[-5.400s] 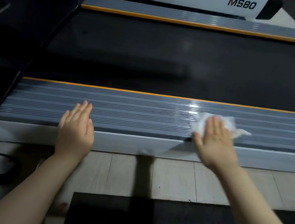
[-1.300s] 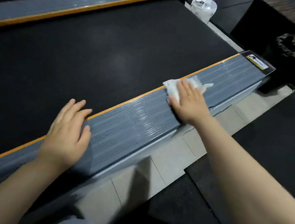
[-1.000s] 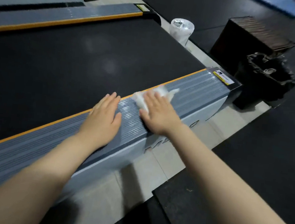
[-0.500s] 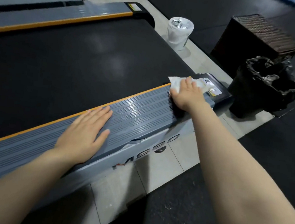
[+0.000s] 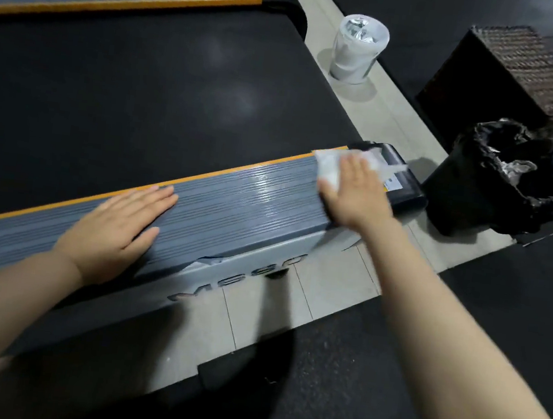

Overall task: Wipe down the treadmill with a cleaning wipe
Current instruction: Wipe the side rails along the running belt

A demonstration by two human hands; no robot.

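Pressing white wipe (image 5: 328, 167) flat under right hand (image 5: 356, 194), fingers straight and together, at the end of the grey treadmill side rail (image 5: 251, 203); left hand (image 5: 118, 225) resting flat on the same rail, fingers straight

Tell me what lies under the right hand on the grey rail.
A white wipe lies under the right hand, pressed on the grey side rail. Its edges show around the hand; the part beneath the palm is covered.
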